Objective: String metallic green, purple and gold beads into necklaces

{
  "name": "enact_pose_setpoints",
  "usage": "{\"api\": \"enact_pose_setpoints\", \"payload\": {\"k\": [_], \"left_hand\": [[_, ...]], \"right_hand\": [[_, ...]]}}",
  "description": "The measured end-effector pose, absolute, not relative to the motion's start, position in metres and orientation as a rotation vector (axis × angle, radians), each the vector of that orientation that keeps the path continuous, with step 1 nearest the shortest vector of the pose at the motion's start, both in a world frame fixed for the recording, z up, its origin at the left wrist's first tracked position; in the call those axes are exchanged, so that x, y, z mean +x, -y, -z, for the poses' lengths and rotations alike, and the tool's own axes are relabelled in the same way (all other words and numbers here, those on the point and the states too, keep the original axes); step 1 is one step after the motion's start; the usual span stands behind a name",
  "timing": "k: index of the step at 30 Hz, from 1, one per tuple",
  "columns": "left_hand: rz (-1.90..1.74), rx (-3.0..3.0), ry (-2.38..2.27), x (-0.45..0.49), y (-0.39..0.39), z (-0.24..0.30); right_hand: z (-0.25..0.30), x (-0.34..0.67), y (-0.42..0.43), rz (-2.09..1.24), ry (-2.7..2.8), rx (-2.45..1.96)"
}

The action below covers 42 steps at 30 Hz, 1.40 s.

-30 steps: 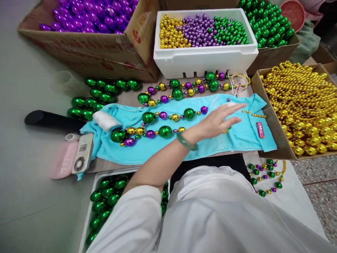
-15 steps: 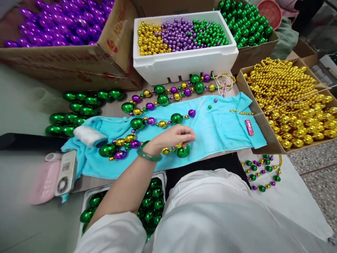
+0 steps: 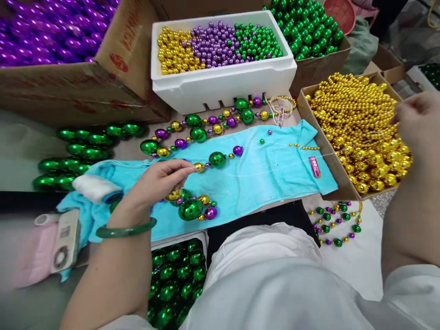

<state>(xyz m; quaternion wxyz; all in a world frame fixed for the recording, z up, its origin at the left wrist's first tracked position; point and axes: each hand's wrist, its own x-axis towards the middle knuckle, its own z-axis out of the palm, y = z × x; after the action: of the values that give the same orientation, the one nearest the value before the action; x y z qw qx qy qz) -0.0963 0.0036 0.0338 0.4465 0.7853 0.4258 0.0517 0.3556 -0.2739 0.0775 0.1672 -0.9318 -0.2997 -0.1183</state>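
My left hand (image 3: 163, 181), a green bangle on its wrist, is closed in a pinch above the turquoise towel (image 3: 250, 192). A strand of green, gold and purple beads (image 3: 190, 209) lies bunched below its fingers, which appear to grip the strand's upper end. From near the fingertips a thin white thread (image 3: 247, 175) runs right across the towel. Over the right edge of the carton of gold beads (image 3: 364, 114) is my right hand (image 3: 417, 121), blurred, its fingers curled together; what they hold cannot be made out.
Behind the towel lies a finished-looking bead strand (image 3: 198, 134). A white foam box (image 3: 223, 85) of small beads stands behind it, with a carton of purple beads (image 3: 58, 32) left. A thread spool (image 3: 96, 188) and pink packet (image 3: 314, 167) rest on the towel.
My left hand has moved left, and the bunched bead strand now lies in a different position below it. My right hand has come into view at the right. The view has shifted slightly.
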Motion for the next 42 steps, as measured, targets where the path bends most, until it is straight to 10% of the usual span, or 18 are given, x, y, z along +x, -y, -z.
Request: {"api": "enact_pose_setpoints", "payload": {"k": [4,10,16,42], "left_hand": [[-0.296,2.020,-0.879,-0.081,0.008,-0.036],[-0.430,1.906,-0.894,-0.052,0.038,-0.041],[-0.483,1.866,-0.759,-0.002,0.076,-0.006],[-0.381,2.827,-0.328,0.094,0.163,0.096]], "right_hand": [[-0.010,0.267,0.230,-0.425,1.215,-2.449],[0.065,0.206,0.190,-0.491,1.541,-2.538],[0.072,0.228,0.116,-0.265,1.460,-2.428],[0.044,0.241,0.128,-1.354,1.028,-2.160]]}}
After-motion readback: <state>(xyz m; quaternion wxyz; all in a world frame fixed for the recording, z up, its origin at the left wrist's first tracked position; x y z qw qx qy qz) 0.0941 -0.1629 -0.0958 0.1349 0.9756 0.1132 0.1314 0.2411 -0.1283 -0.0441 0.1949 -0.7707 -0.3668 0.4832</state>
